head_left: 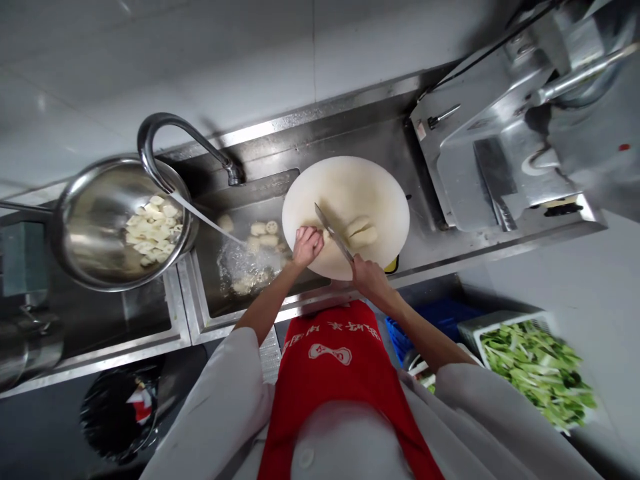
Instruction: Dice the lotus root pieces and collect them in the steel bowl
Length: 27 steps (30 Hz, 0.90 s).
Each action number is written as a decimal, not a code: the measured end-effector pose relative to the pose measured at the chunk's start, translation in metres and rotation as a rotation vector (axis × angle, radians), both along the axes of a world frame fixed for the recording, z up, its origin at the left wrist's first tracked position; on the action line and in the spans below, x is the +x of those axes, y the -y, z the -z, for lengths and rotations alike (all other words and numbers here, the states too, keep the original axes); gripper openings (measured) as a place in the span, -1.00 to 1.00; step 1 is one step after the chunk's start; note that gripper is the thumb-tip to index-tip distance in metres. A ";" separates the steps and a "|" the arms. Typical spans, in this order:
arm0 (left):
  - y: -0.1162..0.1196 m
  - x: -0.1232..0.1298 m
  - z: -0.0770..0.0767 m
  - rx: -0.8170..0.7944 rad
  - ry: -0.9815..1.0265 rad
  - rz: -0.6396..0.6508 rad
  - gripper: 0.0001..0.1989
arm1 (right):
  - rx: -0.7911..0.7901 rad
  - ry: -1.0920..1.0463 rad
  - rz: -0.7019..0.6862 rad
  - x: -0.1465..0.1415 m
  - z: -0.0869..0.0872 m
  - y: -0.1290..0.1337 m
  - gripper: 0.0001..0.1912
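On the round white cutting board (350, 180), my right hand (369, 275) is closed round the handle of a knife (334, 231), whose blade points up and to the left. My left hand (307, 246) lies at the board's left edge, fingers curled against a pale piece (327, 238) beside the blade. Right of the knife lie larger pale pieces (363, 235). Pale root pieces with holes (265, 230) sit in the sink (215, 283), where water runs in from a curved faucet (180, 121).
A steel bowl (90, 227) with cut pale pieces (154, 229) stands at the left. At the right are a machine (565, 113) and a cleaver (493, 177). A basket of green vegetables (537, 370) is at the lower right, a black-lined bin (113, 413) lower left.
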<state>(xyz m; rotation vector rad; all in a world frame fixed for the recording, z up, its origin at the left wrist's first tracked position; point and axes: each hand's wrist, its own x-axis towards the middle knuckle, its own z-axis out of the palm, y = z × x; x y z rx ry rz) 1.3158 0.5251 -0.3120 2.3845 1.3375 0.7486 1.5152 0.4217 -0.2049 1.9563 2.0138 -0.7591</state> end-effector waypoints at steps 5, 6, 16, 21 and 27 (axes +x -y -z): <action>-0.005 0.003 0.004 0.016 -0.039 0.052 -0.74 | -0.022 0.004 0.015 -0.009 -0.016 0.012 -0.73; -0.005 0.003 0.004 0.014 -0.034 0.055 -0.74 | -0.036 0.001 0.018 -0.012 -0.016 0.009 -0.73; -0.001 -0.015 0.002 -0.021 0.048 0.080 -0.73 | 0.056 -0.065 -0.001 -0.044 0.010 -0.058 -0.58; -0.005 -0.015 0.006 -0.023 0.045 0.152 -0.71 | 0.022 -0.014 0.002 -0.036 -0.012 -0.035 -0.57; -0.006 -0.020 0.005 -0.054 0.066 0.158 -0.71 | 0.022 -0.034 -0.028 -0.057 0.005 -0.058 -0.59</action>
